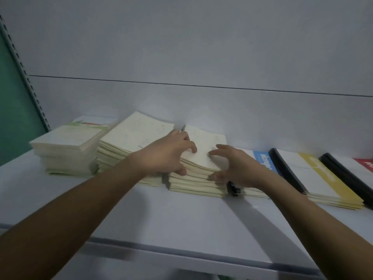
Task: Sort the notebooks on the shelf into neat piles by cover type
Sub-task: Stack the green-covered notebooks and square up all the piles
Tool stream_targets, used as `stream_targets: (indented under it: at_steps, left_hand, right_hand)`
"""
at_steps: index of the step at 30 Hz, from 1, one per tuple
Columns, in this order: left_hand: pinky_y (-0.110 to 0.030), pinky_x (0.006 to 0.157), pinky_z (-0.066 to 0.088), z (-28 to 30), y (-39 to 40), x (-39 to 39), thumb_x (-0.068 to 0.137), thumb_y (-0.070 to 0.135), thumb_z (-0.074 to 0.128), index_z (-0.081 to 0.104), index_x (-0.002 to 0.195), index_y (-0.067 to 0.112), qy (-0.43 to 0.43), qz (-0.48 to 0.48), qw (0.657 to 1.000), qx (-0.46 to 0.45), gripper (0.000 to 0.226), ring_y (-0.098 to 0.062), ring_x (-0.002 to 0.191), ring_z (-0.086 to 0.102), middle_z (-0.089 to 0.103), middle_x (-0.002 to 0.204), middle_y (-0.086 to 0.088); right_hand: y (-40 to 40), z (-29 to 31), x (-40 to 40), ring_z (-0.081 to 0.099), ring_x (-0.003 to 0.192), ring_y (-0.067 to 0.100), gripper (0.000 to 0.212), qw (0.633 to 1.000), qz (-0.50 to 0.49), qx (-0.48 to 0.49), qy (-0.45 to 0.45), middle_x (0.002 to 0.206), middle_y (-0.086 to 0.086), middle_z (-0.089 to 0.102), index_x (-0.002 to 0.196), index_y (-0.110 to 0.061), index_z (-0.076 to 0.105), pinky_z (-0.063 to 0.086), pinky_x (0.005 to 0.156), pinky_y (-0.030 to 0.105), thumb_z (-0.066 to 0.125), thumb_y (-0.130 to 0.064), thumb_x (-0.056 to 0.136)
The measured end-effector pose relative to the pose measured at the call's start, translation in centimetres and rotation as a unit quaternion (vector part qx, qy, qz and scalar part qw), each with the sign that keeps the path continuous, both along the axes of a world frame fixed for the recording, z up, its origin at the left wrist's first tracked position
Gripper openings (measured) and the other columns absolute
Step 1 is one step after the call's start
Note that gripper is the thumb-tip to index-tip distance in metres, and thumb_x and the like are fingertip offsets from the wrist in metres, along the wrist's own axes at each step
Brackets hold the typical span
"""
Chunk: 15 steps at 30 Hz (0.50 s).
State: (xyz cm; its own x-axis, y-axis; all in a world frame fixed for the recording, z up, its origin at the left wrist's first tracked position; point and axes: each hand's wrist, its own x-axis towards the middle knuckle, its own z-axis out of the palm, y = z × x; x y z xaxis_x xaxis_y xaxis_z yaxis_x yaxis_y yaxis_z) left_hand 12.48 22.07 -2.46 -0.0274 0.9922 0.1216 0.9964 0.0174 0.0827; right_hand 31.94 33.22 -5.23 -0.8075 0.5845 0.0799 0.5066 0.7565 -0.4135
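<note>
Both forearms enter from the lower corners of the frame and meet at mid-frame over a white shelf [181, 215]. At centre I see my left hand [167, 154] gripping the middle pile [198, 174] of cream notebooks: fingers curled over the top cover, thumb pressed into the pile's near left edge. My right hand [232, 166] holds the same pile at its right side, fingers spread and bent over the top, thumb against the page edges.

I count three piles of plain cream covers: the gripped one, a taller fanned pile [129, 146] touching it on the left, and a squarer pile [66, 152] at centre left, whose top cover, further back, shows a green and red print. The pale covers are unmarked but for faint specks. Right of centre lie three black-spined notebooks with colour bands: blue [262, 160], yellow [321, 174] and red [365, 163], the last cut off by the frame edge.

Every pile's long axis runs from the near shelf towards the back wall, tilting slightly to upper left.
</note>
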Motion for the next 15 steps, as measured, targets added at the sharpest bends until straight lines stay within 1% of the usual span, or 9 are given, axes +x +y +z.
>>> stream_targets:
  at_steps: [3,5,7,8,9,10,12,13,15]
  left_hand:
    - [-0.030,0.101,0.037,-0.2,0.4,0.1,0.067,0.037,0.084,0.052,0.129,0.034,0.015,0.040,0.999,-0.003,0.071,-0.005,0.119,0.028,0.042,0.128,0.011]
    - [-0.032,0.099,0.040,-0.9,-0.2,0.6,0.063,0.041,0.085,0.050,0.134,0.034,0.043,0.043,0.998,0.024,0.080,-0.007,0.123,0.029,0.042,0.132,0.010]
    - [-0.035,0.099,0.042,-1.9,-1.0,1.2,0.057,0.047,0.087,0.045,0.141,0.030,0.100,0.020,0.994,0.039,0.096,-0.015,0.128,0.033,0.042,0.138,0.004]
    - [-0.037,0.100,0.042,-2.3,-1.1,1.5,0.056,0.048,0.087,0.041,0.144,0.030,0.138,0.019,0.990,0.030,0.101,-0.019,0.130,0.033,0.041,0.142,0.001]
    - [-0.038,0.099,0.043,-2.7,-1.1,1.8,0.055,0.047,0.087,0.038,0.145,0.029,0.168,0.023,0.985,0.022,0.104,-0.022,0.132,0.033,0.039,0.143,-0.001]
    - [-0.040,0.096,0.045,-3.0,-1.0,1.8,0.055,0.044,0.088,0.039,0.145,0.029,0.186,0.025,0.982,0.026,0.103,-0.024,0.130,0.035,0.040,0.142,-0.002]
    - [-0.043,0.085,0.049,-3.2,-0.8,1.6,0.048,0.038,0.091,0.046,0.138,0.025,0.193,0.017,0.979,0.059,0.102,-0.027,0.123,0.042,0.048,0.134,-0.003]
    - [-0.042,0.082,0.050,-3.4,-0.7,1.4,0.044,0.037,0.092,0.050,0.134,0.024,0.186,0.015,0.979,0.078,0.101,-0.028,0.119,0.046,0.052,0.130,-0.004]
    - [-0.042,0.082,0.048,-3.6,-0.5,1.2,0.039,0.037,0.094,0.054,0.131,0.022,0.175,0.025,0.979,0.098,0.101,-0.030,0.116,0.048,0.055,0.127,-0.005]
  right_hand:
    - [0.1,-0.5,-0.1,0.027,0.141,0.017,0.067,0.999,0.019,0.026,0.008,0.158,-0.007,0.024,0.141,-0.032,0.044,0.027,0.108,0.032,0.074,-0.040,0.081]
    - [-0.1,-0.9,0.1,0.025,0.140,0.017,0.065,0.998,0.024,0.058,0.011,0.156,-0.007,0.026,0.140,-0.031,0.043,0.031,0.104,0.034,0.071,-0.043,0.082]
    - [-0.4,-1.4,0.2,0.020,0.141,0.018,0.073,0.989,0.042,0.138,0.011,0.154,-0.006,0.027,0.141,-0.030,0.040,0.035,0.102,0.037,0.070,-0.051,0.078]
    - [-0.5,-1.8,0.1,0.022,0.140,0.019,0.078,0.983,0.058,0.173,0.009,0.152,-0.004,0.028,0.141,-0.028,0.038,0.037,0.100,0.037,0.072,-0.054,0.075]
    - [-0.6,-2.2,0.0,0.027,0.137,0.020,0.082,0.978,0.072,0.196,0.005,0.148,-0.004,0.033,0.140,-0.026,0.037,0.039,0.096,0.037,0.073,-0.054,0.072]
    - [-0.6,-2.6,-0.2,0.033,0.131,0.020,0.081,0.974,0.081,0.212,0.008,0.142,-0.004,0.038,0.137,-0.024,0.038,0.040,0.091,0.036,0.075,-0.050,0.071]
    - [-0.4,-3.4,-0.4,0.043,0.121,0.022,0.074,0.969,0.087,0.226,0.039,0.130,-0.003,0.047,0.131,-0.020,0.043,0.041,0.081,0.036,0.078,-0.040,0.069]
    - [-0.1,-3.8,-0.4,0.045,0.119,0.024,0.071,0.969,0.089,0.223,0.063,0.127,-0.001,0.050,0.129,-0.018,0.047,0.043,0.079,0.037,0.080,-0.035,0.068]
    - [0.2,-4.7,-0.4,0.050,0.120,0.032,0.067,0.968,0.087,0.206,0.116,0.128,0.004,0.056,0.127,-0.014,0.054,0.046,0.082,0.041,0.083,-0.023,0.067]
